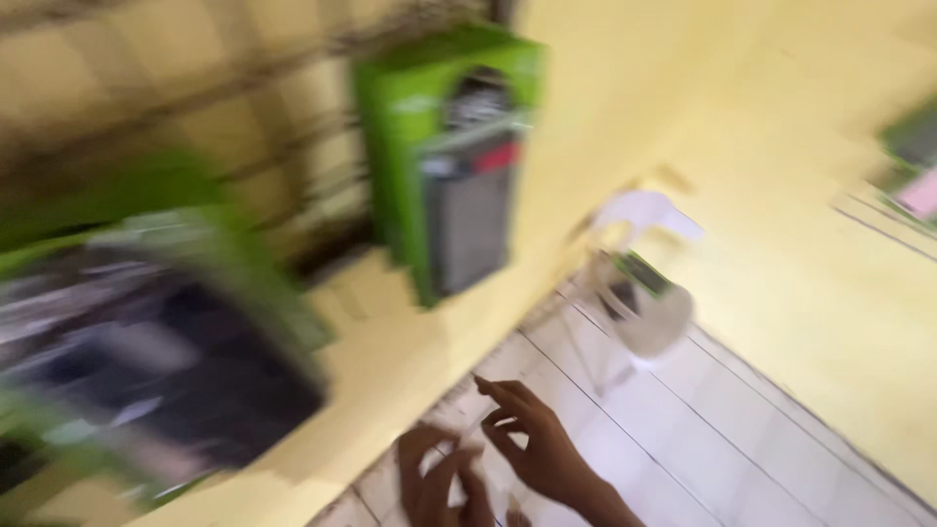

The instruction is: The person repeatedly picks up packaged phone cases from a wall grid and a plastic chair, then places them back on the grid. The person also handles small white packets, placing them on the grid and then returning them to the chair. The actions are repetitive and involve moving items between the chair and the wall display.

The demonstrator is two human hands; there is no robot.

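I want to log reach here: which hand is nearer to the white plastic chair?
Right. The right hand is below-left of the white plastic chair; the left hand is lower and further left.

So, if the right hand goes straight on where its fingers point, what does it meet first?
The right hand points up and to the left, toward the yellow wall. That wall seems the first thing in line, though blur leaves the depth unclear.

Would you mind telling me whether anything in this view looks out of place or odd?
Nothing stands out, though motion blur hides fine detail. A green box hangs on the yellow wall, a white plastic chair stands upright on the tiled floor, and both hands are empty.
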